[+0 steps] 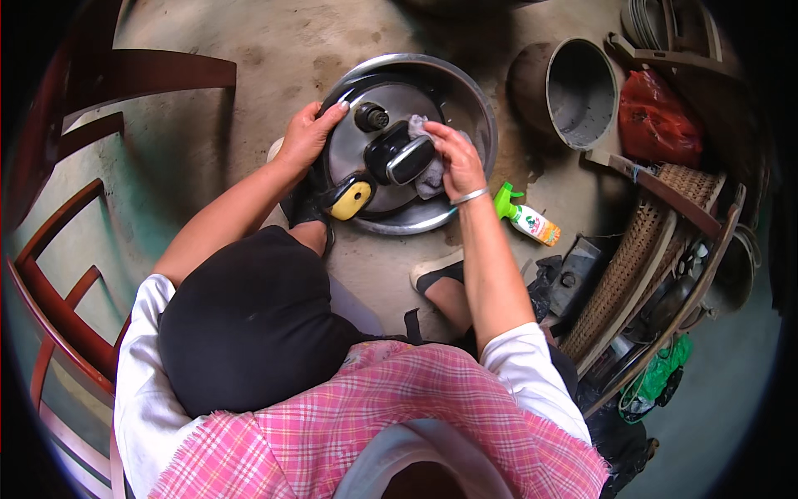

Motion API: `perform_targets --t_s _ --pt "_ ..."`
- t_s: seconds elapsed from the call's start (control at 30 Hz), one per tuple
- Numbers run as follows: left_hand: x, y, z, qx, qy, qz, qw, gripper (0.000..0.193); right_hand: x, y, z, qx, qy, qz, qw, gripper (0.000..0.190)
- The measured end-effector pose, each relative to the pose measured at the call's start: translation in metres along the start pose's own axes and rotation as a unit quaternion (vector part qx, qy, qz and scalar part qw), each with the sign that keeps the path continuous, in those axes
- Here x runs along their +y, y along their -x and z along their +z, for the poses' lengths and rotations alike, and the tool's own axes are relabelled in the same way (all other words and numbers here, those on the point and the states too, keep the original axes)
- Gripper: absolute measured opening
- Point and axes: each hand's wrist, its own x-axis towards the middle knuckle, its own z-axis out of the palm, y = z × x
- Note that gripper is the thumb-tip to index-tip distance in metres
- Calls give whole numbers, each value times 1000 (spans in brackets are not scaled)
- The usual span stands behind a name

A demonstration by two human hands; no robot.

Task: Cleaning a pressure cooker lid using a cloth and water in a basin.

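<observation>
A pressure cooker lid (340,137) rests tilted in a round stainless steel basin (479,100) on the floor. It has a black central handle (386,153), a black valve knob (372,116) and a yellow-faced grip (351,201) at its near edge. My left hand (307,134) grips the lid's left rim, thumb on top. A damp-looking grey cloth (429,181) is bunched under my right hand (458,156), pressed beside the central handle. Fingers of that hand hide part of the cloth. Just right of the basin, a spray bottle (533,221) with a green trigger lies on its side.
A deep metal pot (580,93) lies tipped at the upper right, beside a red plastic bag (659,118). Woven chair parts (623,262) and a green bag (664,371) crowd the right. Reddish wooden chairs (68,299) line the left. My shoe (436,269) stands below the basin.
</observation>
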Motion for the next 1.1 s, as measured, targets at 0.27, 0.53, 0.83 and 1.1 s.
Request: perform_targets --t_s 0.27,0.53,0.83,1.1 --pt "-4 -1 0 12 21 16 1000 36 -31 -34 13 -160 314 60 934 29" --pt "-4 -4 1 38 -12 20 999 38 30 32 16 143 -303 149 930 29" --pt "-8 -8 2 45 -23 29 998 41 47 66 75 260 -377 140 878 42" --pt "-8 -10 2 39 -42 30 998 40 45 75 89 230 -359 144 893 49"
